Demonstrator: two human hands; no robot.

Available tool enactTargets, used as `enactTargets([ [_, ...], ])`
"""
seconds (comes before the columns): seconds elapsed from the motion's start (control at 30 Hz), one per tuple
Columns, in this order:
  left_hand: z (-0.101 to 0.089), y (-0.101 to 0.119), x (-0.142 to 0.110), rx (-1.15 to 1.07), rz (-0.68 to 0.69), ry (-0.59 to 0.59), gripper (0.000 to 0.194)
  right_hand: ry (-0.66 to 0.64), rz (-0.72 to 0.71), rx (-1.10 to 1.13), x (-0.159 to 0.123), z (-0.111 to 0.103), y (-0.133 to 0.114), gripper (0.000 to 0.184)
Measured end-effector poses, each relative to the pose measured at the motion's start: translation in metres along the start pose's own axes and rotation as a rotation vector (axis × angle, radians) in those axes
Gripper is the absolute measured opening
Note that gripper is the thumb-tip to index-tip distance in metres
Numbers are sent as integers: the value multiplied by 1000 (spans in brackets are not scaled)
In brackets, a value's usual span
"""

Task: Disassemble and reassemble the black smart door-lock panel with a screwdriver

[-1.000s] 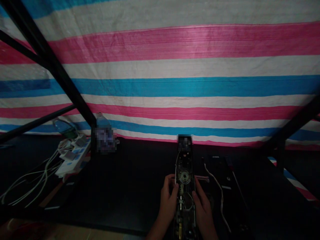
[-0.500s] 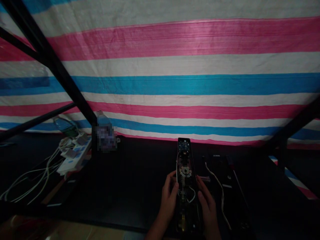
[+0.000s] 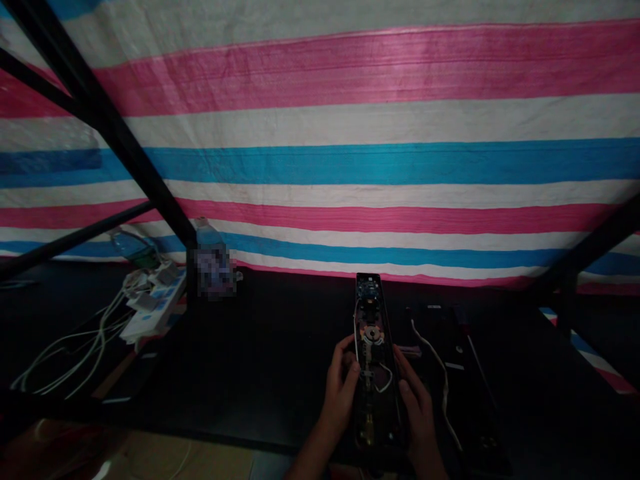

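A long narrow black door lock housing (image 3: 371,370) stands between my hands, its inside facing me. It shows a blue circuit board at the top, a round metal part midway, a looped white wire and a brass-coloured piece low down. My left hand (image 3: 341,387) grips its left edge, thumb on the front rim. On the opposite edge, my right hand (image 3: 414,403) is closed around the side with the thumb along the rim. The fingertips behind the housing are hidden. Darkness blurs the lower end.
Right of the hands, a pale cable (image 3: 439,363) and a dark flat panel (image 3: 457,387) lie on the black table (image 3: 265,373). At left are a white power strip (image 3: 155,313) with white cords, a bottle (image 3: 207,233) and a slanted black frame bar (image 3: 125,147). Striped sheeting (image 3: 375,163) hangs behind.
The view has shifted slightly, so the background sits a little higher and the left-hand things a little further right. Both hands keep their hold on the door lock housing.
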State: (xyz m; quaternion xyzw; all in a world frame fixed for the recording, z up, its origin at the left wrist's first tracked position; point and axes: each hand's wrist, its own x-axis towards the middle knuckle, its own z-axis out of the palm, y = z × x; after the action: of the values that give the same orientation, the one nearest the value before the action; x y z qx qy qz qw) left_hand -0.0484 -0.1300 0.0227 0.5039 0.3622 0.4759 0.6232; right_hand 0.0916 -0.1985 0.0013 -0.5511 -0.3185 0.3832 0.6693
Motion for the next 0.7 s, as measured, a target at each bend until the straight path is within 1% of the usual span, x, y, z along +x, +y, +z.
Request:
enactTargets([
  [0.27, -6, -8, -1, 22, 28, -57, 56, -7, 30, 45, 3, 0, 0, 54],
  [0.47, -4, -4, -2, 2, 44, -82, 61, -66, 2, 69, 0, 1, -2, 59],
  [0.7, -3, -2, -3, -14, 58, -82, 56, -19, -12, 36, -2, 4, -5, 58],
])
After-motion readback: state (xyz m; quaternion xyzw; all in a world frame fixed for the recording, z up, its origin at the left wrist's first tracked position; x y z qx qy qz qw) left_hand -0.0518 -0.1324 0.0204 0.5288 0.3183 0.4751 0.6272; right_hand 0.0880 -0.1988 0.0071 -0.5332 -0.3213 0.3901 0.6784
